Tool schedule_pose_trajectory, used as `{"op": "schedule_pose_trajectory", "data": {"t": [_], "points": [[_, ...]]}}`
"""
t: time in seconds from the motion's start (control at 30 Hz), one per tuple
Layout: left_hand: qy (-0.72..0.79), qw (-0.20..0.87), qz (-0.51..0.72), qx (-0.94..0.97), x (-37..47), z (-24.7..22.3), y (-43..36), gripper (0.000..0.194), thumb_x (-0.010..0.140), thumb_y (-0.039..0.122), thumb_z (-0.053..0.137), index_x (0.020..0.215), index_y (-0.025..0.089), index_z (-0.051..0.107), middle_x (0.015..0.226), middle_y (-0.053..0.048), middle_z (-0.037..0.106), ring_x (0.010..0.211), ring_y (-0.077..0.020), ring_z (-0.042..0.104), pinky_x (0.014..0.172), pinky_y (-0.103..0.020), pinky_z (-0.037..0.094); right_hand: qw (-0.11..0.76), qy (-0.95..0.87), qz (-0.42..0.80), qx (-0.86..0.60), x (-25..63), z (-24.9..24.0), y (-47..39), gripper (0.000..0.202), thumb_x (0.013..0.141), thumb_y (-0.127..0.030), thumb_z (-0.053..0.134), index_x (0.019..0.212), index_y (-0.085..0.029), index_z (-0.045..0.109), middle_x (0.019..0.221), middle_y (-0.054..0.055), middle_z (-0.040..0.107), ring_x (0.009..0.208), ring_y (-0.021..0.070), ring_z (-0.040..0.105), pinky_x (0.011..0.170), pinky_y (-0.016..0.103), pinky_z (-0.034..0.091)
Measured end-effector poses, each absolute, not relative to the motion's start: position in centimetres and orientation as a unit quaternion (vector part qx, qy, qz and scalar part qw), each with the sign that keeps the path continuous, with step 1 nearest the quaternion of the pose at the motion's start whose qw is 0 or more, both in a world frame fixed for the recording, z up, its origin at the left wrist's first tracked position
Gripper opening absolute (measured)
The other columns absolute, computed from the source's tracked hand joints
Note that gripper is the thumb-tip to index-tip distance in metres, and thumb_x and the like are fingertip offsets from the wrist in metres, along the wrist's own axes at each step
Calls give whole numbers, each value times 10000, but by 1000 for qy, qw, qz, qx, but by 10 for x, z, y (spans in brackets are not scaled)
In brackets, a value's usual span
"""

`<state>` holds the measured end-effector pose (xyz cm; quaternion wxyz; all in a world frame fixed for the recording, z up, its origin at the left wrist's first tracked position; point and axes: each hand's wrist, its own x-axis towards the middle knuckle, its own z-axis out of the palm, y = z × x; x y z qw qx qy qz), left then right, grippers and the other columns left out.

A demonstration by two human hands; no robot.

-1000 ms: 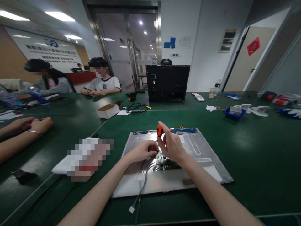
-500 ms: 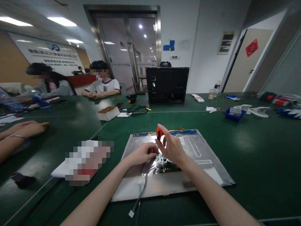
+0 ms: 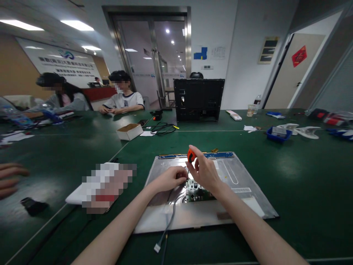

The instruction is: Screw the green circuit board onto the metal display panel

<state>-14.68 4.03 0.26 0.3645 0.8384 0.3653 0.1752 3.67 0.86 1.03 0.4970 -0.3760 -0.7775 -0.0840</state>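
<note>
A screwdriver (image 3: 191,155) with an orange and black handle stands nearly upright, gripped by the fingers of my right hand (image 3: 205,170). Its thin shaft points down at the left edge of a green circuit board (image 3: 194,191). My left hand (image 3: 173,177) is closed in a pinch beside the screwdriver's lower end; what its fingertips hold is hidden. Beneath both hands lies a flat silvery display panel (image 3: 248,200) with a blue strip board (image 3: 220,155) along its far edge. A grey cable (image 3: 173,215) runs from near the circuit board over the panel's front edge to a white plug.
A black monitor housing (image 3: 198,99) stands behind the panel. A small white box (image 3: 129,131) and a coiled black cable (image 3: 164,128) lie left of it. At the right is a blue tray (image 3: 278,134). Another person's hand (image 3: 11,180) reaches in from the left.
The view has shifted slightly, moving everything a little to the right. The other person's hand at the left has drawn back toward the edge. My hands keep nearly the same pose at the board.
</note>
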Motion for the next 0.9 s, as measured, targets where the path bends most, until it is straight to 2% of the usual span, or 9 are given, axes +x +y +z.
{"op": "schedule_pose_trajectory", "data": {"t": [0.13, 0.23, 0.33, 0.47, 0.7, 0.9], "points": [[362, 366, 179, 838, -146, 4, 39, 81, 815, 231, 568, 831, 179, 628, 733, 4, 596, 681, -170, 538, 651, -270, 434, 509, -777, -71, -363, 37, 12, 9, 538, 1001, -228, 465, 1509, -233, 289, 952, 44, 671, 571, 129, 602, 531, 243, 505], [359, 368, 180, 838, -146, 4, 39, 85, 818, 228, 567, 834, 174, 631, 742, 1, 603, 679, -168, 537, 653, -272, 434, 508, -784, -50, -352, 37, 14, 6, 586, 1005, -209, 429, 1555, -242, 229, 1074, 86, 666, 585, 129, 607, 533, 254, 515], [357, 369, 177, 839, -147, 4, 39, 99, 827, 217, 559, 851, 168, 642, 761, -9, 622, 689, -170, 549, 658, -273, 438, 504, -787, -47, -354, 36, 14, 5, 648, 991, -177, 407, 1586, -230, 155, 1021, 76, 675, 583, 144, 605, 542, 266, 524], [354, 369, 179, 840, -147, 1, 41, 105, 836, 212, 558, 871, 167, 646, 790, -18, 641, 723, -179, 570, 678, -279, 452, 508, -782, -64, -356, 34, 13, 6, 636, 984, -160, 418, 1574, -229, 191, 930, 45, 661, 592, 152, 609, 557, 263, 530], [352, 367, 186, 840, -148, -2, 42, 88, 846, 226, 555, 842, 168, 622, 755, -6, 616, 697, -173, 557, 658, -277, 447, 513, -778, -75, -354, 34, 9, 9, 573, 984, -213, 509, 1517, -217, 298, 914, 31, 664, 615, 146, 611, 542, 253, 519], [347, 372, 182, 841, -149, -7, 45, 102, 865, 248, 567, 859, 168, 631, 788, -19, 644, 725, -181, 579, 675, -283, 461, 505, -787, -52, -351, 34, 11, 5, 605, 1000, -218, 438, 1566, -226, 225, 975, 56, 687, 559, 139, 597, 532, 269, 525]]}}
